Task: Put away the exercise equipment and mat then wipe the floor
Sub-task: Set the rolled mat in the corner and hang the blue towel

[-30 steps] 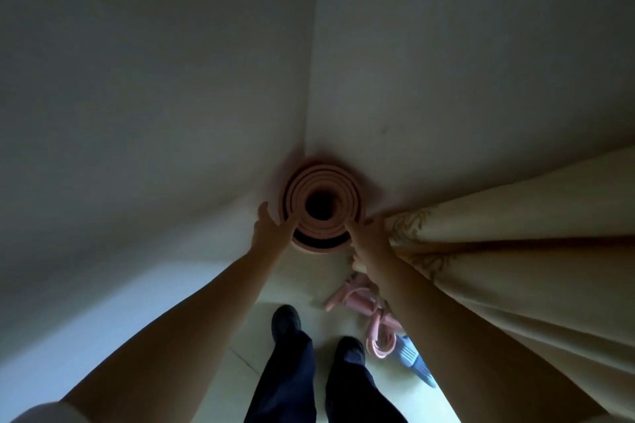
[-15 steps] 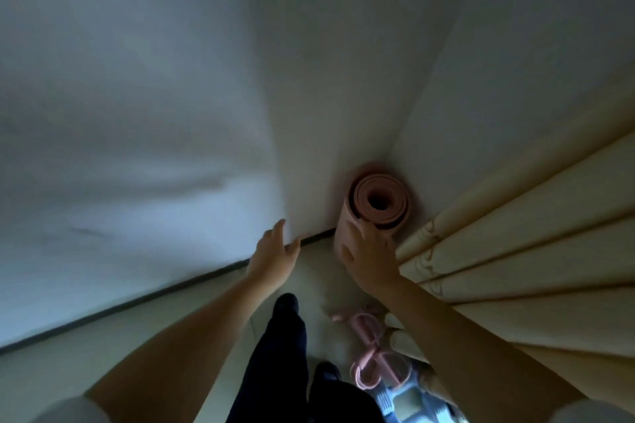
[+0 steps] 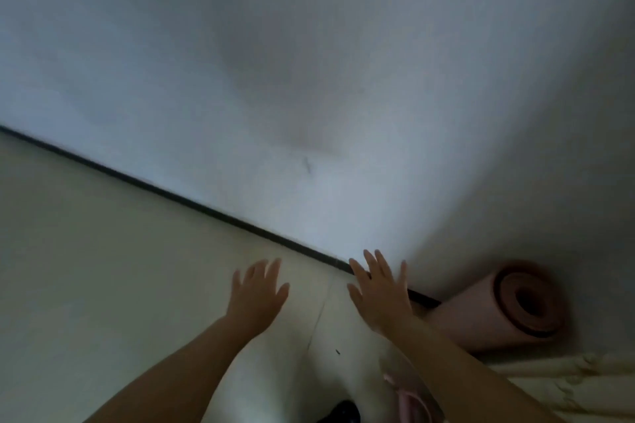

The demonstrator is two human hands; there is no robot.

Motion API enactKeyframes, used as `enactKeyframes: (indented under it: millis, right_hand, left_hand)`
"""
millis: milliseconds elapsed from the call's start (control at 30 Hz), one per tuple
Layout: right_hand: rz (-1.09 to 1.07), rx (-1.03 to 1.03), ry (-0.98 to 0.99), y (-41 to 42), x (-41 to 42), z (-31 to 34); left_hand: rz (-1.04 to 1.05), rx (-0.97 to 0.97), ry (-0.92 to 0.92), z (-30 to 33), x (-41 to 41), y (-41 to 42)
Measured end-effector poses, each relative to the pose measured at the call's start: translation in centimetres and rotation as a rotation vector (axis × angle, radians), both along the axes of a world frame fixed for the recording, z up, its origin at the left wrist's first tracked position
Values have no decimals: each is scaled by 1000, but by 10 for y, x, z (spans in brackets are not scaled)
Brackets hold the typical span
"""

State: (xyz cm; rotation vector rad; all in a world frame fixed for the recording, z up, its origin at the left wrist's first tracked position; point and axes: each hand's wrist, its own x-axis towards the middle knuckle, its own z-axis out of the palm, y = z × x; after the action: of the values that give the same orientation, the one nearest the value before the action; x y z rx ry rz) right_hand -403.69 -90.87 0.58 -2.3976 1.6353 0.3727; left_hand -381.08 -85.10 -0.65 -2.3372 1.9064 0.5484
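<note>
Rolled mat against wall

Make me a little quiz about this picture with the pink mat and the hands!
1. True or false: the right hand is gripping the rolled pink mat.
2. Where does the mat stand? A) middle of the floor B) in the corner by the wall C) on a shelf
3. Fill in: both the left hand and the right hand have their fingers ____.

Key: 1 false; 2 B; 3 spread open, holding nothing.
</note>
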Motion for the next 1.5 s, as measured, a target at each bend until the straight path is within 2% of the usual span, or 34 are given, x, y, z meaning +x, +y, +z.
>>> enactKeyframes:
  millis: [100, 167, 400, 667, 867, 1067, 1333, 1500]
  right_hand:
    - [182, 11, -16, 17, 70, -3]
    - [271, 6, -49, 38, 124, 4]
    - [561, 39, -70, 158, 312, 7]
    - [847, -24, -133, 265, 477, 26]
    - [1006, -85, -97, 277, 566, 34]
    - [1024, -104, -90, 249, 685, 33]
    - [1173, -60, -99, 235, 877, 42]
    - [1289, 19, -112, 266, 986, 40]
  left_hand:
    - [151, -51, -11, 14, 62, 51]
    - [242, -20, -17, 21, 104, 91]
    - [528, 15, -79, 27, 255, 272]
    - [830, 11, -109, 44, 382, 414]
    - [901, -21, -76, 38, 450, 426]
    - [904, -95, -76, 40, 552, 408]
    - [1169, -52, -81, 49, 711, 416]
    - [1289, -23, -45, 49, 781, 453]
